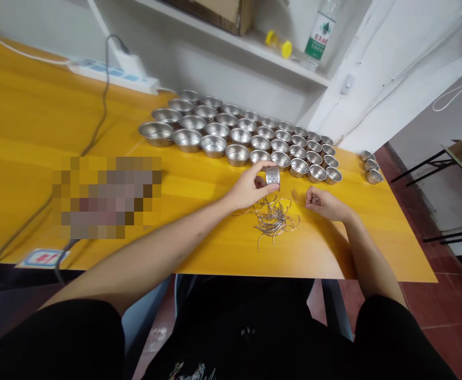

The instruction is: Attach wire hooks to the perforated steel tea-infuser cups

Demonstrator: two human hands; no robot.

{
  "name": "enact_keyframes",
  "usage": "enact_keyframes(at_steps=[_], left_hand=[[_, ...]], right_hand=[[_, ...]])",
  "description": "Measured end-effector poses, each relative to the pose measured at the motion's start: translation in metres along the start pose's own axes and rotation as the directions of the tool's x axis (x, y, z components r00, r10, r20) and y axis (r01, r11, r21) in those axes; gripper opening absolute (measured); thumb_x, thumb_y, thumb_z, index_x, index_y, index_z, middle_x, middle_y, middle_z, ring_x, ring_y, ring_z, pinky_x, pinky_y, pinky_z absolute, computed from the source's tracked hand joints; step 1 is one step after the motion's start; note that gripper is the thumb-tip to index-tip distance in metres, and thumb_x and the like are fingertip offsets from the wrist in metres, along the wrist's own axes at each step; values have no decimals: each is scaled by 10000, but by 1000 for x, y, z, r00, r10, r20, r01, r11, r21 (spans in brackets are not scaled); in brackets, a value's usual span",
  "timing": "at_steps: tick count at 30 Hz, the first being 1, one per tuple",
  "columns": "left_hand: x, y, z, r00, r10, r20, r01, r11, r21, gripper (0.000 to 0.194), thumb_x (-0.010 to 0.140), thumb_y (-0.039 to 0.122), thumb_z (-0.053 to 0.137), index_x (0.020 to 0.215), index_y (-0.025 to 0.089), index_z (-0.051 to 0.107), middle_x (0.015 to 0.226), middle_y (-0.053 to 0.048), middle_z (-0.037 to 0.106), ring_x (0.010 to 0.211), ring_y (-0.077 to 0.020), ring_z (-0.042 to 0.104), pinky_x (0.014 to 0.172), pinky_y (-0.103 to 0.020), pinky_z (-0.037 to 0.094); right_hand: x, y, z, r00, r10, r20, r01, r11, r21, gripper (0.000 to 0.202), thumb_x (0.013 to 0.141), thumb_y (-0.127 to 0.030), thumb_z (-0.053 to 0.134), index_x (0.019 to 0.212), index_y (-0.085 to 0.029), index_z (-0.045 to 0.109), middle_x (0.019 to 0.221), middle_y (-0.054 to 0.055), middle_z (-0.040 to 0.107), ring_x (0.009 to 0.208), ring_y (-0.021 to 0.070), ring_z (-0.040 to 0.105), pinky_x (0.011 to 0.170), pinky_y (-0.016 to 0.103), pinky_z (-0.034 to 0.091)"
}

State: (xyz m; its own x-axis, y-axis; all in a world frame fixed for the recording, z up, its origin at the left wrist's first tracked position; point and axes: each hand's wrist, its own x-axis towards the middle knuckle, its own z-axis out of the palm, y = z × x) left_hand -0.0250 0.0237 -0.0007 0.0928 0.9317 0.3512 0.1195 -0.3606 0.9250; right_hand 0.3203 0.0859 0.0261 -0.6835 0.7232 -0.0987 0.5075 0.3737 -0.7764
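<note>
Yellow tabletop (314, 258) below, the left hand (250, 187) grips a perforated metal cup (272, 177), the right hand (323, 203) pinching a curved wire (295, 200).

My black top (286, 316) had wide, short sleeves (397, 338); my left hand (249, 187) and right hand (326, 204) were bare. Its front carried a small whitish mark (248, 332) and a pale print (199, 371), only partly visible.

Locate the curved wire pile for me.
In the head view, right of centre, the curved wire pile lies on the table below the left hand's perforated cup.
</note>
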Motion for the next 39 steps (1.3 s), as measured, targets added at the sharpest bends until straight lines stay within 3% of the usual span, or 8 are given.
enact_keyframes(at_steps=[3, 9, 14, 17, 23, 29, 34, 39], left_hand=[[0, 1, 0, 1000, -4, -3, 4, 1000, 2, 564, 926, 338, 892, 1447, 305, 676, 1261, -76, 751, 899, -207, 733, 818, -373, 620], [0, -2, 1, 999, 15, 32, -16, 1000, 17, 594, 930, 373, 890, 1470, 291, 657, 1322, -91, 764, 802, -159, 682, 737, -339, 583], [1, -4, 1, 990, 137, -27, -135, 988, 70, 678, 914, 337, 902, 1524, 285, 611, 1499, -124, 736, 1087, -255, 789, 960, -444, 689], [2, -3, -1, 980, 193, -36, -186, 971, 148, 733, 898, 293, 899, 1562, 285, 589, 1577, -145, 705, 1320, -334, 768, 1139, -534, 668], [2, -4, -3, 967, 255, 7, -245, 922, 299, 819, 824, 193, 882, 1586, 297, 602, 1534, -129, 692, 1472, -379, 690, 1307, -609, 580], [1, -4, -4, 968, 246, 53, -250, 920, 301, 786, 867, 195, 858, 1607, 288, 609, 1605, -140, 682, 1515, -377, 680, 1342, -622, 553], [-1, -2, -3, 975, 201, 96, -220, 937, 273, 789, 888, 259, 901, 1623, 290, 616, 1670, -147, 682, 1567, -396, 665, 1369, -655, 524], [-2, -3, -1, 974, 192, 122, -218, 940, 262, 787, 890, 311, 916, 1623, 279, 630, 1670, -165, 686, 1558, -400, 680, 1352, -654, 539]], right_hand=[[0, -1, 0, 1000, -17, -26, 19, 998, 64, 383, 978, -523, 885, 959, -291, 580, 812, -18, 594, 715, 192, 505, 665, 358, 425], [0, -8, 7, 999, -43, -9, 42, 872, 488, 596, 931, -593, 986, 968, -289, 473, 957, -17, 583, 721, 150, 472, 633, 306, 470], [8, -9, 25, 994, -58, 95, -23, 726, 687, 537, 910, -525, 1026, 1149, -290, 606, 979, -40, 611, 617, 94, 375, 531, 250, 422], [11, -8, 26, 993, -57, 99, -32, 695, 718, 565, 897, -509, 1041, 1285, -281, 700, 991, -40, 628, 585, 68, 313, 497, 233, 371], [10, -2, 23, 992, -69, 104, -25, 707, 707, 379, 938, -507, 1014, 1001, -227, 766, 727, -83, 432, 584, 85, 296, 519, 221, 380], [14, -1, 25, 999, 33, 32, -45, 696, 717, 422, 856, -518, 1072, 975, -216, 801, 734, -55, 550, 604, 94, 378, 594, 256, 534], [16, -2, 26, 999, 51, 9, -42, 693, 719, 424, 844, -530, 1075, 1009, -218, 839, 1127, 63, 843, 637, 80, 512, 659, 295, 656], [17, -4, 29, 998, 51, 47, -69, 744, 665, 472, 842, -587, 1077, 1017, -200, 873, 831, -4, 755, 595, 80, 523, 619, 259, 660]])
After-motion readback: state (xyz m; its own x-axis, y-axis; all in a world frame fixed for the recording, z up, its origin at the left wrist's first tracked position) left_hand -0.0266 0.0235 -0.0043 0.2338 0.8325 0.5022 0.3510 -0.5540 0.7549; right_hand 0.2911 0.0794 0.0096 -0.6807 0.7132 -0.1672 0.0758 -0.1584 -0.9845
